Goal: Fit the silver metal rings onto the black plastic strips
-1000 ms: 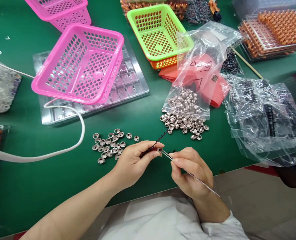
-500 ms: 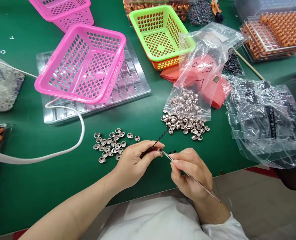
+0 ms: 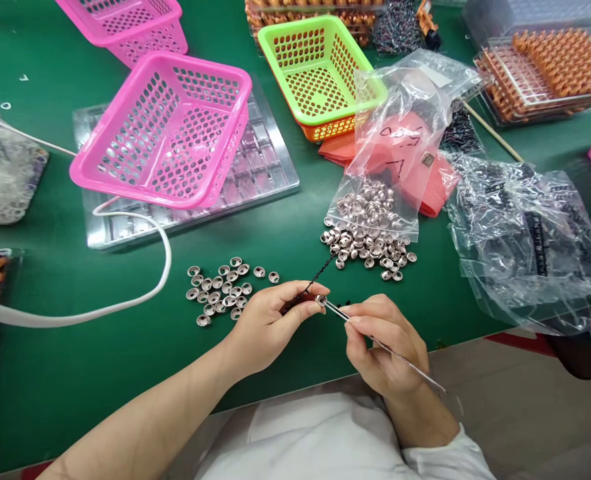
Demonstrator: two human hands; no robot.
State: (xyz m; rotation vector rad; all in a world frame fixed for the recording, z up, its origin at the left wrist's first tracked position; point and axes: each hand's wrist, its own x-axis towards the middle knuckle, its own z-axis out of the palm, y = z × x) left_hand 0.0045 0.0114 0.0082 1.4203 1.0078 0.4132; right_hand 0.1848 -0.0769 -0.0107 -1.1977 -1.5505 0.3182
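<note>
My left hand (image 3: 270, 323) is closed, pinching a small silvery metal cup (image 3: 320, 301) between thumb and fingertips. A thin black toothed strip (image 3: 320, 272) also runs out of its grip toward the upper right. My right hand (image 3: 388, 343) holds slim metal tweezers (image 3: 338, 311), their tips at the cup. The tweezers' back end sticks out past the right hand. Left of my left hand lies a group of loose metal cups (image 3: 220, 290). A larger heap of such cups (image 3: 368, 247) spills from a clear plastic bag (image 3: 400, 160). Small black bits show partly behind the right fingers.
A pink basket (image 3: 160, 127) sits on a clear molded tray (image 3: 270, 150). A green basket (image 3: 320, 73) stands nested in an orange one. White cable (image 3: 162, 267) curls at left. Plastic bags with black strips (image 3: 530, 233) lie at right, orange parts (image 3: 565, 60) behind them.
My right hand and the tweezers have shifted slightly right, and the tweezers' tips look a little wider apart at the cup. My left hand stays nearly in place.
</note>
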